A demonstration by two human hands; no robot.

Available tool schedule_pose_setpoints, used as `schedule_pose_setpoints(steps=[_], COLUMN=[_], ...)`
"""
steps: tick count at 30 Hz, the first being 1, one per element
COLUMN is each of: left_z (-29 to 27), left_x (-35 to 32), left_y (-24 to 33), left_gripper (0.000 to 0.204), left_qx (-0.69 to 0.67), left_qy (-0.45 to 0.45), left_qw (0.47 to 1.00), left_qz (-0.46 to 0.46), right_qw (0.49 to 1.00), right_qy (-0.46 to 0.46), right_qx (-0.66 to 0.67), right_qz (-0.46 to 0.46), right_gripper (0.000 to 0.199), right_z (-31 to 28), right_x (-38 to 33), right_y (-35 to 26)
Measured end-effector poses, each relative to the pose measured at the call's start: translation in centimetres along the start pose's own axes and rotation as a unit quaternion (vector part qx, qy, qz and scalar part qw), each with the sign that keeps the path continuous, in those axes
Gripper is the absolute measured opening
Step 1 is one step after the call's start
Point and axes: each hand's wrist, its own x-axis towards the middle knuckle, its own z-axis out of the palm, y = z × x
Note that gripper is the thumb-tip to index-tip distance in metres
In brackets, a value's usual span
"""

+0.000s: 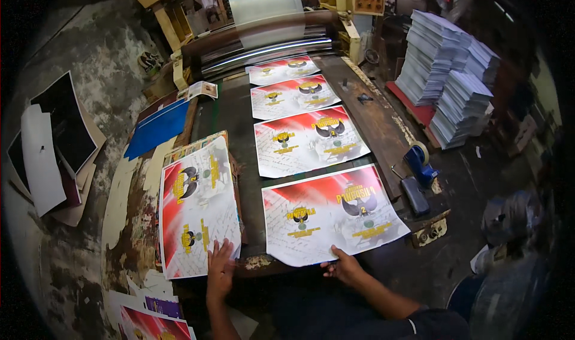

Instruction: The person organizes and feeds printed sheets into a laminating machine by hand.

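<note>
A glossy printed cover sheet (317, 205), red and white with yellow lettering and a dark bird emblem, lies nearest me on the dark conveyor bed. Its front edge is pinched between the thumb and fingers of my right hand (346, 268). My left hand (221, 269) rests with fingers stretched out on the near corner of a matching sheet (221, 187), turned sideways on top of a pile to the left. Further up the bed lie more of these sheets in a row, among them a second sheet (275, 160) just beyond the nearest one.
Beyond the row stands a roller machine (266, 51) with clear film (263, 13). Right of the bed are a blue tape dispenser (421, 165) and tall paper stacks (428, 58). At left lie a blue sheet (157, 127) and large loose boards (78, 124); more prints (156, 325) sit below.
</note>
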Motion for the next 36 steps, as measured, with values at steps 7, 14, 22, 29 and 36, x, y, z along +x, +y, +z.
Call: schedule_pose_setpoints(steps=[7, 14, 22, 29, 36], left_z=[-0.2, 0.6, 0.5, -1.0, -0.1], left_x=[-0.3, -0.5, -1.2, 1.1, 1.7], left_y=[-1.3, 3.3, 7.5, 3.0, -0.4], left_gripper=[0.038, 0.027, 0.023, 0.056, 0.057], left_qx=[-0.351, -0.128, -0.020, 0.007, -0.091], left_qy=[0.178, 0.168, -0.036, 0.097, 0.091], left_qw=[0.903, 0.977, 0.985, 0.993, 0.992], left_qz=[-0.174, -0.033, 0.169, 0.059, 0.007], right_qw=[0.997, 0.992, 0.995, 1.000, 0.999], right_qy=[-0.003, 0.020, -0.068, -0.008, 0.002], right_qx=[0.047, 0.049, -0.042, -0.010, -0.054], right_qz=[-0.065, -0.116, -0.064, -0.006, 0.005], right_gripper=[0.041, 0.046, 0.042, 0.035, 0.039], right_z=[0.9, 2.1, 2.3, -1.4, -3.1], right_x=[2.3, 2.4, -1.8, -3.7, -6.3], right_y=[-3.1, -3.1, -4.1, 0.4, 3.4])
